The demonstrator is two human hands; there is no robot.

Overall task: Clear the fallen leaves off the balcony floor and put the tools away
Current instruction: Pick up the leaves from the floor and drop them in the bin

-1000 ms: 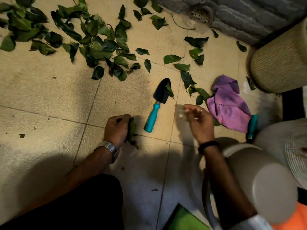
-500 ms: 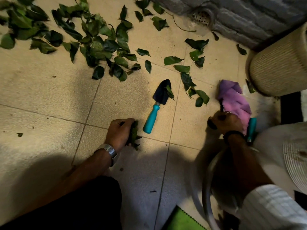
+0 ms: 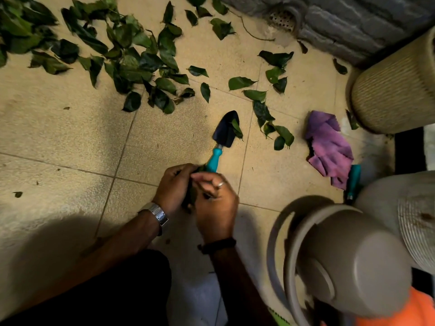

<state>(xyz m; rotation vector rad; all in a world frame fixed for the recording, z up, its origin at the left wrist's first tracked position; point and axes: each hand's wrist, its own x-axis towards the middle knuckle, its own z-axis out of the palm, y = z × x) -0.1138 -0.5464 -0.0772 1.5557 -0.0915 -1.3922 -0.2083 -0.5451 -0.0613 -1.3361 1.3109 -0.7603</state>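
Observation:
Green fallen leaves (image 3: 131, 62) lie in a thick scatter across the top left of the tiled floor, with a smaller trail (image 3: 270, 118) right of centre. A small trowel (image 3: 223, 137) with a black blade and teal handle lies in the middle, one leaf on its blade. My left hand (image 3: 175, 187) grips a bunch of leaves (image 3: 191, 196) just below the trowel's handle. My right hand (image 3: 214, 203) meets it from the right, fingers curled onto the same bunch. Most of the bunch is hidden between the two hands.
A purple cloth (image 3: 329, 147) lies crumpled at the right, with a second teal-handled tool (image 3: 353, 182) beside it. A ribbed beige pot (image 3: 397, 90) stands at the upper right. A grey bin (image 3: 348, 262) is at the lower right. A stone wall (image 3: 353, 20) with a drain runs along the top.
My right hand has left the purple cloth and swung left to join my left hand on the bunch of leaves. The left hand has stayed near the trowel handle.

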